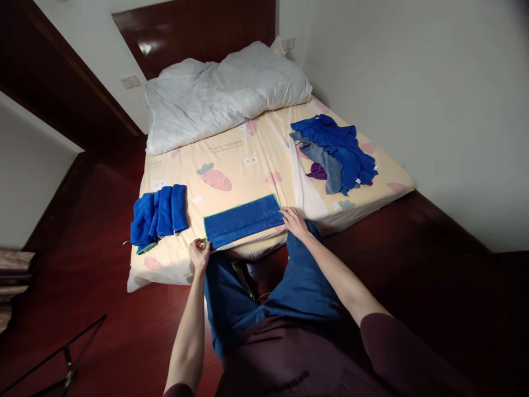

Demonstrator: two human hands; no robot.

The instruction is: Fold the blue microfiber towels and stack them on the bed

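A blue towel (243, 219) with green edging lies folded into a long strip near the front edge of the bed. My left hand (200, 252) pinches its near left corner, fingers curled. At the other end, my right hand (293, 220) has its fingertips on the towel's right edge; whether they grip the cloth is hard to make out. Left of the strip sit several rolled or folded blue towels (165, 212) side by side. A loose heap of blue cloths (336, 146), with a grey cloth (324, 156) and a purple cloth (317, 171) among them, lies on the right.
The bed (173, 165) has a cream sheet with carrot prints. A bunched white quilt (227, 91) lies against the dark headboard (198, 30). A wall (413, 94) stands along the right. A black stand leg (68, 358) is on the floor at lower left.
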